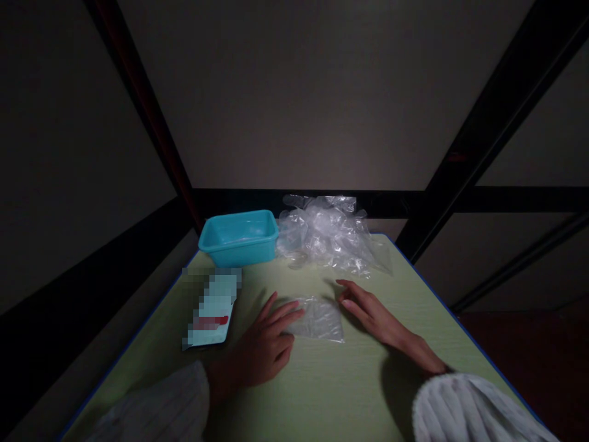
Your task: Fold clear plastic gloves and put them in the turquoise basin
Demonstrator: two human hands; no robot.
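A clear plastic piece (317,319) lies flat on the pale green table (340,399), between my hands. My left hand (267,344) has its fingers spread, with the fingertips over the left edge of the plastic. On the other side, my right hand (370,313) is beside the plastic's right edge, index finger stretched out and the others partly bent, holding nothing visible. Behind them sits a loose heap of crinkled clear plastic (326,236).
A turquoise rectangular basket (242,252) stands at the back left, touching the plastic heap. In front of it lies a phone (214,310) with a lit, blurred screen. Dark-framed panels (299,98) rise behind the table.
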